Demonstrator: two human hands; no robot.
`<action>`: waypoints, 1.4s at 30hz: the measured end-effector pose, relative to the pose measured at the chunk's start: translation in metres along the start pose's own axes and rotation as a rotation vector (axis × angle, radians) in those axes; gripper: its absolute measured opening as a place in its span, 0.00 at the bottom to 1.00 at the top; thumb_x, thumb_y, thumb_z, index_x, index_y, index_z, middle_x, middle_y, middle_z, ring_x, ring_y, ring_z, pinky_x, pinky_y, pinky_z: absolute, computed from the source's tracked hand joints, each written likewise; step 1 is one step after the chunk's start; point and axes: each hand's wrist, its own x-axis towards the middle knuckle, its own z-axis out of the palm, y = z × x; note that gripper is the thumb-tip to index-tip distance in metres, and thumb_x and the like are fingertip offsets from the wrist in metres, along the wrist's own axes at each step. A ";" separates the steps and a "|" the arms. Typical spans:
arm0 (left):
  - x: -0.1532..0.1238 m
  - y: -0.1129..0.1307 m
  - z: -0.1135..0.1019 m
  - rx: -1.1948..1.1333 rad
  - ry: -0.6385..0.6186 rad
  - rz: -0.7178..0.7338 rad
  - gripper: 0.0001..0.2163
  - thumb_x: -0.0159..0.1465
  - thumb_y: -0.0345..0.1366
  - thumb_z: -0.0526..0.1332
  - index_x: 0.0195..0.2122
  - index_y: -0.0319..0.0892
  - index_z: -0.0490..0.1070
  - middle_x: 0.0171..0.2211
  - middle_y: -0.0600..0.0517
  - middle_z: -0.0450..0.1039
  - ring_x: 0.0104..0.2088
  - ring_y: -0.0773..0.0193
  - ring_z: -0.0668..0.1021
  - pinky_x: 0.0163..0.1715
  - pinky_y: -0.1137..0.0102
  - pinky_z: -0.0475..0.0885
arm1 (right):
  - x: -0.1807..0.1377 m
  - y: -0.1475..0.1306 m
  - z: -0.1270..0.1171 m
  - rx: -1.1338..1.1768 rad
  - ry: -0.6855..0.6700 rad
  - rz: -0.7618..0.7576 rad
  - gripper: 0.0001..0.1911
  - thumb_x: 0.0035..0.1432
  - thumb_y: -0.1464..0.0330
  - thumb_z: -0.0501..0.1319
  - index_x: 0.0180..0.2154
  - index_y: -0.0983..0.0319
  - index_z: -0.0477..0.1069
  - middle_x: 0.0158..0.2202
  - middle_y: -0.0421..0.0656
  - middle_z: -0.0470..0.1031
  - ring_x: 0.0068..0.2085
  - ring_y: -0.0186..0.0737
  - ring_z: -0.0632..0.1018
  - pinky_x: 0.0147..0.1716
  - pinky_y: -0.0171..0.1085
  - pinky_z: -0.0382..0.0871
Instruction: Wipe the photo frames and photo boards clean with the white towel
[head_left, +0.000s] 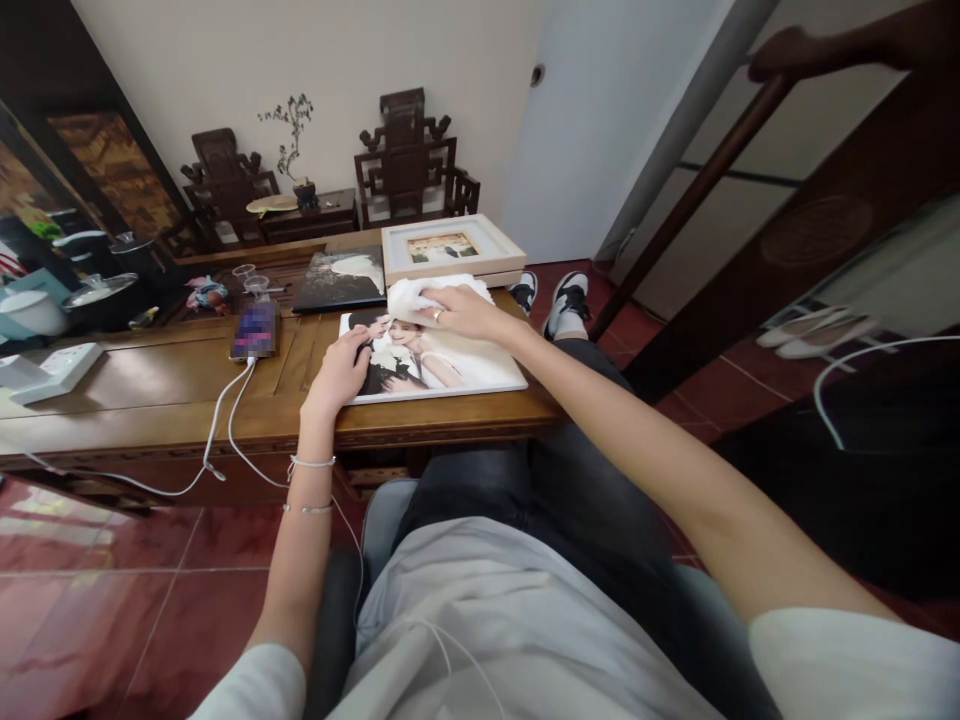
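**Step in hand.** You were wiping a picture surface. Your right hand [461, 312] had its grip closed on a white crumpled cloth [420, 293] and pressed it onto the far edge of a glossy white-edged photo panel [465, 372]. The panel lay flat at the right end of the brown wooden counter [150, 385], close to its near edge. Your left hand [341, 370] rested on the panel's left edge with its fingers bent down onto the surface. Its grip enclosed nothing visible and appeared only to steady the panel.

**Next move, as judged.** A further stroke would call for firm left-hand pressure so that the panel did not slide toward the counter's near edge. It would also call for light, even cloth pressure across the print.

**Surroundings.**
- A white-framed picture [450, 248] stood just beyond the cloth, at the far right corner. It limited travel in that direction.
- A dark unframed photo panel [341, 280] lay beside that frame, on its left.
- A phone [255, 330] lay left of your left hand. Its white cable [225, 420] hung over the near edge, close to your left wrist.
- A white power strip [56, 372] sat toward the counter's left end, well apart.
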 end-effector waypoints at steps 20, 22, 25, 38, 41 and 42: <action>0.000 0.003 0.000 -0.010 -0.016 -0.022 0.18 0.69 0.31 0.54 0.56 0.44 0.75 0.63 0.46 0.73 0.64 0.54 0.73 0.67 0.55 0.65 | -0.041 -0.060 -0.008 -0.068 -0.152 -0.043 0.16 0.67 0.70 0.52 0.48 0.63 0.76 0.52 0.53 0.80 0.50 0.54 0.76 0.49 0.44 0.64; 0.000 0.001 0.000 -0.014 -0.012 -0.027 0.18 0.69 0.31 0.54 0.56 0.44 0.75 0.63 0.45 0.73 0.65 0.54 0.72 0.67 0.54 0.65 | -0.014 -0.045 -0.007 -0.047 -0.155 -0.022 0.17 0.67 0.69 0.51 0.49 0.64 0.76 0.54 0.53 0.79 0.52 0.54 0.76 0.50 0.44 0.64; 0.000 0.000 0.001 -0.015 -0.017 -0.042 0.18 0.70 0.32 0.54 0.57 0.41 0.75 0.63 0.43 0.72 0.66 0.53 0.72 0.67 0.55 0.65 | 0.011 -0.030 -0.006 0.013 -0.115 0.006 0.18 0.68 0.66 0.52 0.52 0.64 0.75 0.58 0.52 0.77 0.54 0.54 0.75 0.51 0.43 0.64; -0.001 0.001 0.004 -0.005 -0.015 -0.075 0.18 0.69 0.31 0.53 0.56 0.44 0.75 0.64 0.46 0.71 0.65 0.53 0.71 0.67 0.53 0.65 | -0.111 -0.088 -0.015 -0.074 -0.157 -0.134 0.14 0.65 0.69 0.51 0.41 0.59 0.75 0.38 0.50 0.75 0.43 0.51 0.74 0.45 0.44 0.65; -0.002 0.001 0.004 -0.009 -0.012 -0.084 0.18 0.69 0.30 0.52 0.56 0.43 0.75 0.64 0.45 0.71 0.65 0.52 0.71 0.66 0.51 0.66 | -0.127 -0.093 -0.023 -0.043 -0.207 -0.156 0.12 0.65 0.67 0.52 0.39 0.58 0.74 0.36 0.48 0.73 0.41 0.50 0.73 0.44 0.44 0.66; -0.002 0.001 0.004 -0.010 -0.014 -0.083 0.18 0.69 0.30 0.52 0.56 0.43 0.75 0.64 0.45 0.71 0.65 0.51 0.71 0.66 0.50 0.66 | -0.126 -0.092 -0.023 -0.039 -0.214 -0.152 0.12 0.65 0.67 0.52 0.39 0.58 0.75 0.36 0.48 0.73 0.41 0.50 0.73 0.44 0.44 0.66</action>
